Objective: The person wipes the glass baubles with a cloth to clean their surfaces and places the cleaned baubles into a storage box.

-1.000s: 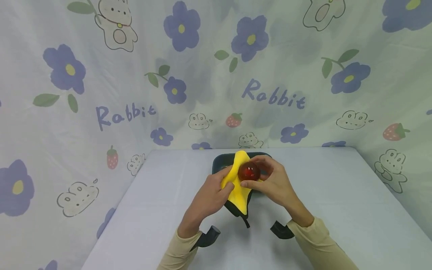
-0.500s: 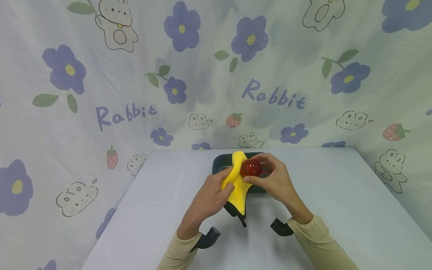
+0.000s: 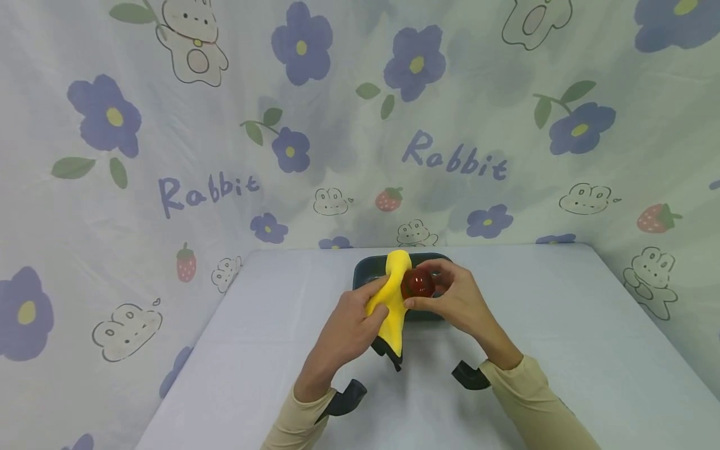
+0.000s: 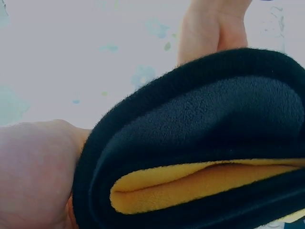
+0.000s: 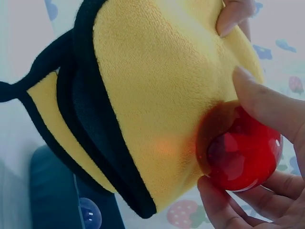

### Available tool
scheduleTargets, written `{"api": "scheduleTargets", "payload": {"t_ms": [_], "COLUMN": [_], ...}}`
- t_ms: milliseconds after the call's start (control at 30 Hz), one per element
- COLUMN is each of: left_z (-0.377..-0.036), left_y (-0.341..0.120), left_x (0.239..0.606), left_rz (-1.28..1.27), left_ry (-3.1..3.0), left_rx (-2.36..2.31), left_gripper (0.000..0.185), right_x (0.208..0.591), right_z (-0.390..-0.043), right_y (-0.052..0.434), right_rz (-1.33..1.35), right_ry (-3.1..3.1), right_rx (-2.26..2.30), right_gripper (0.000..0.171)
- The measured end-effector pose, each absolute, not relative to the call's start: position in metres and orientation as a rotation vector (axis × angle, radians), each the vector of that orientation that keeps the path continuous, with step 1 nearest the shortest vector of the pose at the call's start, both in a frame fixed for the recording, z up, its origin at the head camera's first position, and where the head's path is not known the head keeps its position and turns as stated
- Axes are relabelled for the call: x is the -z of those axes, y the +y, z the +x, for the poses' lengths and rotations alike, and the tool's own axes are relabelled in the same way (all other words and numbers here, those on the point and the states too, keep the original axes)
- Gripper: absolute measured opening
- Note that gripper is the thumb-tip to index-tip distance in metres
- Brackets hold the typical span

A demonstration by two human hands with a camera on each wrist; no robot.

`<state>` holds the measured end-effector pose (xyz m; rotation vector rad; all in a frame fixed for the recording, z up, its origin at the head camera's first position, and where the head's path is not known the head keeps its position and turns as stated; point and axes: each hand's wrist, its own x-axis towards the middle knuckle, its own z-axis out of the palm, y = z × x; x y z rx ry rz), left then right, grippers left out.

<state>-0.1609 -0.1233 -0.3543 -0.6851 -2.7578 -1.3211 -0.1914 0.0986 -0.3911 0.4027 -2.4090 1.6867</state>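
Observation:
My left hand (image 3: 351, 322) grips a folded yellow cleaning cloth (image 3: 395, 312) with a dark underside, black edging and a hanging loop. In the left wrist view the dark side of the cloth (image 4: 205, 109) fills much of the frame and hides the fingers. A glossy see-through red ball (image 3: 419, 283) is held by my right hand (image 3: 458, 300), thumb on one side and fingertips on the other. The right wrist view shows the ball (image 5: 243, 150) pressed close against the yellow face of the cloth (image 5: 147, 95).
Behind and below the hands a dark green tray (image 3: 365, 270) stands on the white table (image 3: 292, 312). A small bluish clear ball (image 5: 89, 213) shows in the tray in the right wrist view. Patterned fabric (image 3: 337, 125) hangs around the table.
The cloth's lower end has swung to the left and narrowed. My right hand and the red ball have moved slightly right, and the ball has turned. My left hand keeps its grip nearly in place.

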Motion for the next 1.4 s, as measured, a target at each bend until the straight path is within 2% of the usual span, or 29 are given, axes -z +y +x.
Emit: {"api": "scheduleTargets", "payload": {"t_ms": [533, 800, 1400], "left_z": [-0.163, -0.169, -0.177], "left_y": [-0.122, -0.123, -0.128], "left_x": [0.357, 0.360, 0.362], "left_rz": [-0.670, -0.682, -0.718], "left_ry": [-2.677, -2.669, -2.696], "left_rx": [1.338, 1.338, 1.352], "left_gripper": [0.052, 0.051, 0.049], "right_x": [0.391, 0.392, 0.384], "right_z": [-0.184, -0.181, -0.173], "right_y": [0.089, 0.088, 0.084], "right_rz": [0.325, 0.435, 0.621], "right_ry": [-2.539, -2.490, -2.424], "right_rx": [-1.525, -1.477, -1.529], "right_gripper": [0.069, 0.062, 0.061]}}
